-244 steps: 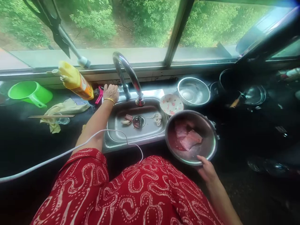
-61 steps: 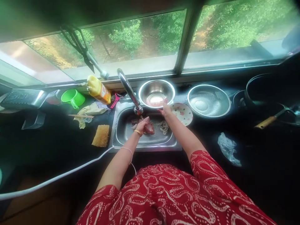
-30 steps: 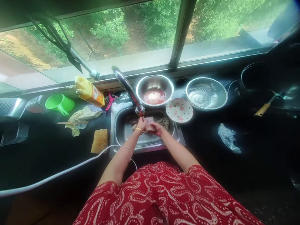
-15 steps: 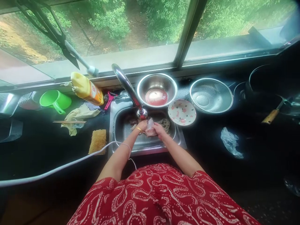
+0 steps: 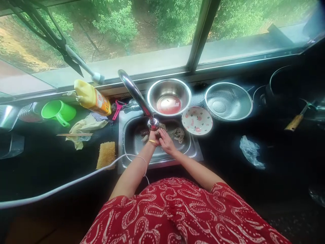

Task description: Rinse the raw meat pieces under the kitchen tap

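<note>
Both of my hands are together under the faucet (image 5: 153, 124) in the steel sink (image 5: 132, 149). My left hand (image 5: 153, 137), with a yellow band at the wrist, has its fingers mostly hidden by the faucet head and the other hand. Across it lies my right hand (image 5: 167, 141), its fingers stretched out and touching the left. Just beyond the fingertips shows a bit of something brownish (image 5: 162, 126), too small to name. A crumpled grey-brown wet piece (image 5: 178, 135) rests in the sink to the right, and dark scraps (image 5: 144, 133) lie to the left.
Behind the sink stand a steel basin (image 5: 169, 98) with reddish liquid, a patterned bowl (image 5: 197, 121) and a colander (image 5: 228, 101). Leftward are a yellow jug (image 5: 92, 98), green cup (image 5: 59, 113), peeler (image 5: 117, 110), cloth (image 5: 86, 128) and loofah sponge (image 5: 106, 155). A white cable (image 5: 76, 178) crosses my left arm.
The pale pink piece that both hands held up is out of sight now. My right hand has moved left, over the left hand, and its fingers have straightened.
</note>
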Available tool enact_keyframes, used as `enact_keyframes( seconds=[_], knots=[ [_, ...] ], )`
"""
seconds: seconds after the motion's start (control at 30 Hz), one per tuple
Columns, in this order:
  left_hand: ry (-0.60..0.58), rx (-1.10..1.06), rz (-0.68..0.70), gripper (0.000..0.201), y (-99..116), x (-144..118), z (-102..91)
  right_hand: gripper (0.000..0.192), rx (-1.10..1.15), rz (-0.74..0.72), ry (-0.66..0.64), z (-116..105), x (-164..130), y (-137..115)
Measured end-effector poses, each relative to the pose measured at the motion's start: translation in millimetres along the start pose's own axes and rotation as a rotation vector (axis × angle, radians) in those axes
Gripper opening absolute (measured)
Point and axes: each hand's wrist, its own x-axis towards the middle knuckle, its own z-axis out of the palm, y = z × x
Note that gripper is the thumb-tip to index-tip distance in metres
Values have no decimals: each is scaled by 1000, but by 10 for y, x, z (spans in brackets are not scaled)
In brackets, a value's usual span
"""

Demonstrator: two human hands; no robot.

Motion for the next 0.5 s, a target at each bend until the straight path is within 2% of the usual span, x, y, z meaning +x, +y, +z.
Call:
enact_keyframes(
  seconds=[0.1,0.17,0.23,0.3,0.33,0.43,0.5],
  knots=[
    [-28,-107,-87,38,15,-113,62,41,-186,-95,-8,-63,182,-25],
    [-51,-84,-165,36,-5,-189,69,26,-217,-30,-22,-150,412,-24],
    [-94,-54,-276,34,-11,-242,44,21,-158,116,-68,-247,614,3],
    [-135,-55,-337,34,9,-261,5,21,-9,265,-75,-319,700,53],
    [-145,-72,-333,33,24,-257,-12,19,92,317,-33,-335,690,82],
    [-131,-138,-203,30,48,-198,-31,18,471,404,178,-294,512,159],
    [-81,-111,-100,29,16,-140,-16,20,694,459,222,-211,371,193]
  ],
)
